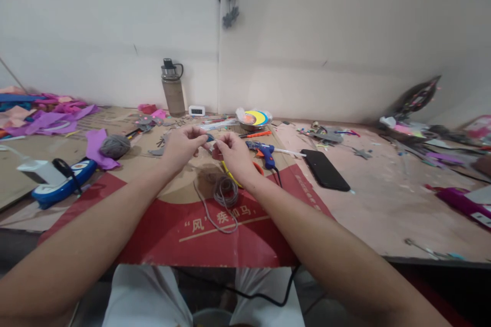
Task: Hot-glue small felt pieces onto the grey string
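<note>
Left hand [183, 148] and right hand [236, 157] nearly meet beyond yarn coil [225, 192], fingertips bent in at small item [209, 144], too blurry to tell what or whether gripped; coil on cardboard [161, 242], glue gun [267, 152] beyond it to right, phone [326, 169] farther right of coil, yarn ball [115, 146] off to coil's left

From your head, the camera faces forward and down over the tabletop [376, 209] — near enough that your forearms [126, 209] enter from eight and four o'clock — with the white partition [345, 46] at twelve.
</note>
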